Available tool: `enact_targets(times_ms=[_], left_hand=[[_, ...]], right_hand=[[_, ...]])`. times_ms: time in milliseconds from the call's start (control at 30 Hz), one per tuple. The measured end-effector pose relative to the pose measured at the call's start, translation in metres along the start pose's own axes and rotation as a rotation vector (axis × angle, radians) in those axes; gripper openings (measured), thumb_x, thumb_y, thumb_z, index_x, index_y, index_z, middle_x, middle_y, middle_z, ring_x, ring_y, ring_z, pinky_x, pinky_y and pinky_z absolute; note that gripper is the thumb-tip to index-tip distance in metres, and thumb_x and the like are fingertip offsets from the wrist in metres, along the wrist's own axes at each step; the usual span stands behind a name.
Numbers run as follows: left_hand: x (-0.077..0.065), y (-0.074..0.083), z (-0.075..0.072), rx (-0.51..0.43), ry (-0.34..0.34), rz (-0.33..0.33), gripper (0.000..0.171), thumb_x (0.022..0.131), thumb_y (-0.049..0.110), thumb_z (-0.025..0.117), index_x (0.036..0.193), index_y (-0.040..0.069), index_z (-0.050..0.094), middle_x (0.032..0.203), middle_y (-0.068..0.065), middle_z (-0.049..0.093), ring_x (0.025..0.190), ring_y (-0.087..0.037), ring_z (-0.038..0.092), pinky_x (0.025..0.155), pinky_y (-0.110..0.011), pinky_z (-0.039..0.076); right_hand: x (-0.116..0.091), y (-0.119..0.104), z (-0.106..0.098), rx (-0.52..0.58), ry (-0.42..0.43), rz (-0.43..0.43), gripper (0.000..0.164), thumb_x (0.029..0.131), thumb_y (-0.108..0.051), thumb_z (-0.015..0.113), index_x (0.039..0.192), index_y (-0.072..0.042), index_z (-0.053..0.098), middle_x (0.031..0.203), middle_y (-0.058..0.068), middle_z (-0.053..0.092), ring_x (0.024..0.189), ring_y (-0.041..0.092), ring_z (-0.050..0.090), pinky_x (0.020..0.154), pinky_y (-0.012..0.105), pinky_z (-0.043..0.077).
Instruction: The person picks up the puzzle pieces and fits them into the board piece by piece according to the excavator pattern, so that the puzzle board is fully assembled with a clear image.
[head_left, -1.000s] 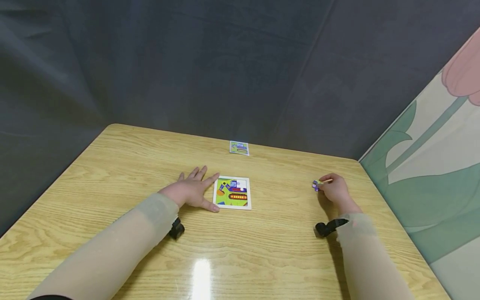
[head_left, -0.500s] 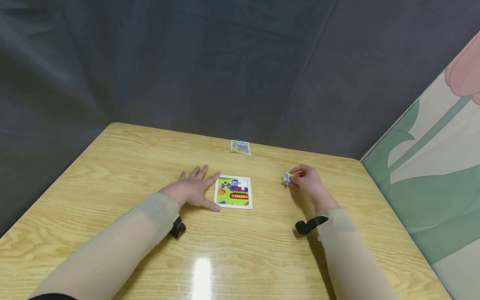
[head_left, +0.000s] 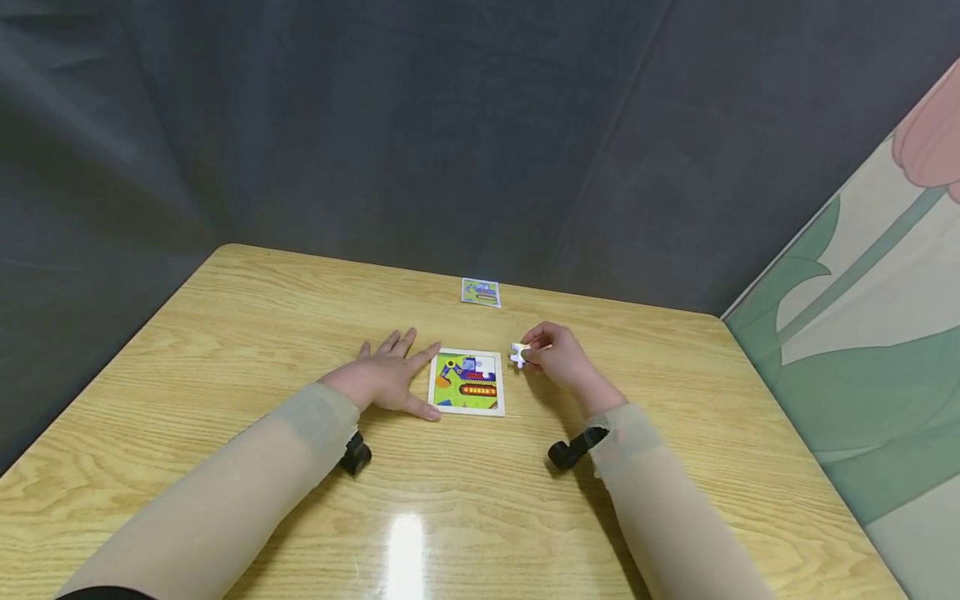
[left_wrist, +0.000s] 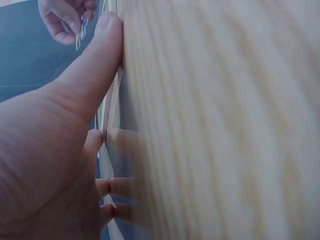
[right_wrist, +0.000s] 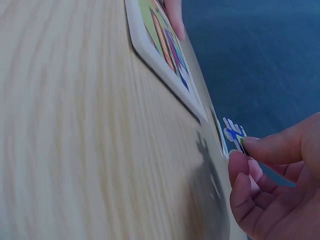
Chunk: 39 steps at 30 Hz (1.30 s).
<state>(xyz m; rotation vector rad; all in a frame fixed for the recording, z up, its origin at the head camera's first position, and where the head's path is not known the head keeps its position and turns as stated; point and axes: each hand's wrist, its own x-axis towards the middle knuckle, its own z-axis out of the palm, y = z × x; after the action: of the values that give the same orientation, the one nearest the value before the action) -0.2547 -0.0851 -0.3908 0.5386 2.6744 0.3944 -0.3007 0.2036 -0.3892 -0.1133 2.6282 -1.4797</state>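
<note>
A small jigsaw puzzle (head_left: 467, 405) with an excavator picture lies in a white frame at mid-table; a white gap shows at its upper right corner. My left hand (head_left: 386, 379) rests flat with spread fingers, index fingertip and thumb at the frame's left edge. Between thumb and fingers, my right hand (head_left: 558, 354) pinches a puzzle piece (head_left: 517, 354), held just off the frame's right side. The right wrist view shows that piece (right_wrist: 233, 132) raised over the table, its shadow below. In the left wrist view the left thumb (left_wrist: 95, 60) lies along the tabletop.
A picture card (head_left: 481, 292) with the same excavator lies near the far edge of the wooden table (head_left: 465, 500). Dark cloth (head_left: 420, 142) hangs behind the table, and a flower-patterned panel (head_left: 862, 350) stands along the right side.
The right hand has moved left across the table with the puzzle piece, from the far right to close beside the frame. The left hand has stayed in place.
</note>
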Motion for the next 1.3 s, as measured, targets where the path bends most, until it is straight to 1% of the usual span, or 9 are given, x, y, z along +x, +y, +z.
enact_targets(times_ms=[167, 367, 500, 767, 900, 1100, 1300], left_hand=[[-0.001, 0.001, -0.001, 0.0, -0.002, 0.001, 0.116, 0.072, 0.075, 0.068, 0.161, 0.028, 0.01, 0.163, -0.016, -0.008, 0.148, -0.038, -0.007, 0.111, -0.067, -0.002], [-0.001, 0.001, -0.001, 0.001, -0.003, 0.001, 0.117, 0.071, 0.076, 0.068, 0.161, 0.028, 0.01, 0.163, -0.016, -0.009, 0.148, -0.038, -0.007, 0.111, -0.067, -0.002], [0.001, 0.0, 0.0, -0.003, -0.001, -0.002, 0.118, 0.07, 0.076, 0.068, 0.161, 0.029, 0.01, 0.163, -0.016, -0.008, 0.148, -0.038, -0.007, 0.111, -0.067, -0.002], [0.001, 0.0, -0.001, -0.009, 0.002, -0.002, 0.118, 0.07, 0.077, 0.069, 0.161, 0.028, 0.011, 0.164, -0.016, -0.008, 0.148, -0.038, -0.007, 0.111, -0.067, -0.002], [0.001, 0.0, -0.001, -0.015, 0.002, -0.003, 0.118, 0.07, 0.076, 0.069, 0.161, 0.028, 0.011, 0.164, -0.016, -0.007, 0.148, -0.039, -0.006, 0.111, -0.067, -0.002], [-0.001, 0.001, -0.002, -0.018, -0.003, -0.007, 0.117, 0.071, 0.075, 0.07, 0.161, 0.028, 0.011, 0.164, -0.016, -0.007, 0.148, -0.038, -0.006, 0.111, -0.067, -0.002], [-0.002, 0.002, -0.003, -0.016, -0.002, -0.003, 0.117, 0.071, 0.075, 0.07, 0.161, 0.028, 0.011, 0.164, -0.016, -0.007, 0.148, -0.038, -0.006, 0.111, -0.067, -0.001]], right_hand=[[0.003, -0.008, 0.016, -0.005, -0.018, 0.006, 0.013, 0.092, 0.007, 0.063, 0.104, 0.004, 0.06, 0.087, 0.011, 0.053, 0.069, 0.017, 0.056, 0.06, 0.024, 0.05], [0.005, -0.012, 0.031, 0.002, -0.046, -0.019, 0.01, 0.093, 0.007, 0.061, 0.103, 0.004, 0.06, 0.084, 0.012, 0.055, 0.065, 0.017, 0.058, 0.058, 0.024, 0.05], [0.004, -0.015, 0.038, -0.014, -0.064, -0.01, 0.009, 0.094, 0.005, 0.061, 0.103, 0.003, 0.06, 0.083, 0.011, 0.056, 0.064, 0.017, 0.057, 0.055, 0.024, 0.046], [0.0, -0.019, 0.043, -0.017, -0.065, -0.003, 0.009, 0.095, 0.005, 0.06, 0.103, 0.002, 0.06, 0.082, 0.011, 0.056, 0.066, 0.019, 0.056, 0.055, 0.024, 0.043], [0.0, -0.019, 0.045, -0.023, -0.056, -0.017, 0.008, 0.094, 0.005, 0.06, 0.101, 0.002, 0.06, 0.081, 0.01, 0.056, 0.065, 0.018, 0.056, 0.054, 0.024, 0.043], [0.001, -0.018, 0.048, -0.04, -0.048, -0.044, 0.005, 0.094, 0.005, 0.061, 0.097, 0.001, 0.059, 0.081, 0.008, 0.054, 0.068, 0.017, 0.05, 0.056, 0.024, 0.042], [0.001, -0.017, 0.049, -0.057, -0.026, -0.038, 0.005, 0.094, 0.003, 0.063, 0.096, 0.0, 0.06, 0.081, 0.008, 0.054, 0.071, 0.017, 0.049, 0.057, 0.025, 0.041]])
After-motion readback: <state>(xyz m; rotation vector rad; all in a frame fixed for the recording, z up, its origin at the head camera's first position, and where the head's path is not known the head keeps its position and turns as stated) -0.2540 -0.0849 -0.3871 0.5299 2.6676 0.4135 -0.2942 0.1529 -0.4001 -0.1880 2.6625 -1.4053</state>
